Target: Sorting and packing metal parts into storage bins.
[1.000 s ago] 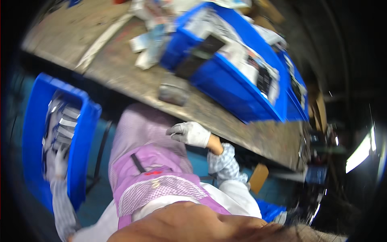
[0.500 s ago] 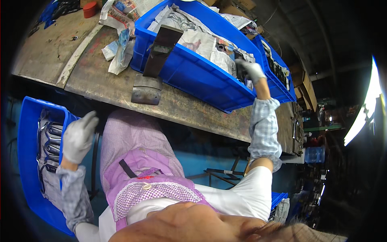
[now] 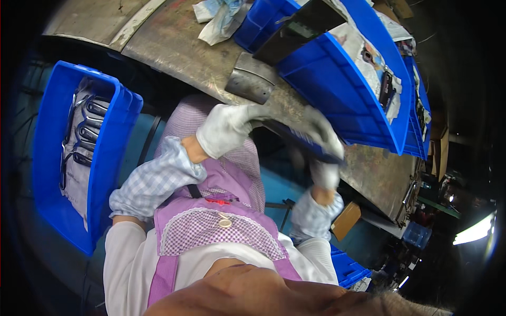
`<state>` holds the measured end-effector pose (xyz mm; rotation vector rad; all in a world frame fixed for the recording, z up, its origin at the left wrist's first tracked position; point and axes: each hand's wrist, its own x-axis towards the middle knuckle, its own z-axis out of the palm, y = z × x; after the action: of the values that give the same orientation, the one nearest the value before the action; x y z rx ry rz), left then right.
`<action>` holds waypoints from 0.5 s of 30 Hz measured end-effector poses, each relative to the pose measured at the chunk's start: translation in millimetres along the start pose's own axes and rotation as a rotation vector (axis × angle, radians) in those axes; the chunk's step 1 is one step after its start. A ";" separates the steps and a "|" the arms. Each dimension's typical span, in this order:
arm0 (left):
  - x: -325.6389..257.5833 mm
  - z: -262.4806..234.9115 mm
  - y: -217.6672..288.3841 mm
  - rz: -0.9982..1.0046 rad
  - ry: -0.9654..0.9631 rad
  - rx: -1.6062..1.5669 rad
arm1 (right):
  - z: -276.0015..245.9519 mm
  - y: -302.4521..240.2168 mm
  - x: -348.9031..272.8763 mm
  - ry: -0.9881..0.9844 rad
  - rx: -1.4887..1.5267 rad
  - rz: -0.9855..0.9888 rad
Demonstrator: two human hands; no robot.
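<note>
My left hand (image 3: 224, 130), in a white work glove, pinches one end of a dark, long, narrow piece (image 3: 297, 138) above my lap, at the workbench edge. Around its other end closes my right hand (image 3: 326, 141), gloved too and smeared by motion. Blur hides the piece's exact kind; a pale marking shows on its side. Right of the hands, a blue bin (image 3: 337, 87) on the bench holds newspaper and dark metal pieces (image 3: 389, 89). To the left, another blue bin (image 3: 118, 142) holds several shiny metal parts with oval loops (image 3: 88, 132) on paper.
A dark flat plate (image 3: 300, 29) leans against the bench bin, beside a curved metal plate (image 3: 250, 79) on the workbench (image 3: 179, 50). Crumpled paper (image 3: 221, 23) lies behind them. More blue bins stand at far right (image 3: 419, 118) and low right (image 3: 345, 268).
My right hand has come out of the bench bin toward my lap. My left hand has moved right from beside the left bin. Both now hold the dark piece. The view has shifted.
</note>
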<state>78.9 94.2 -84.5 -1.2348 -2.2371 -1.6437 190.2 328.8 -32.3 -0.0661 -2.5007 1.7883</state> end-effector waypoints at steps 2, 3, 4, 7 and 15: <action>-23.7 15.2 -34.1 -0.210 -0.059 -0.069 | 75.5 5.2 38.4 0.030 0.089 0.072; -30.1 16.5 -44.9 -0.219 -0.062 -0.070 | 93.3 16.0 46.3 -0.073 0.165 0.015; -37.4 16.3 -55.5 -0.378 -0.093 -0.047 | 95.8 20.9 58.2 -0.079 0.127 0.056; -34.3 -0.5 -52.4 -0.908 0.064 -0.306 | 100.8 16.3 96.7 0.223 -0.014 -0.068; -34.2 -20.6 -69.2 -0.831 0.325 -0.199 | 92.3 8.3 147.9 0.261 -0.190 -0.011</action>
<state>49.0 52.4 -145.6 0.0364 -2.5510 -2.1399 35.5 255.3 -65.6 -0.2753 -2.4648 1.4266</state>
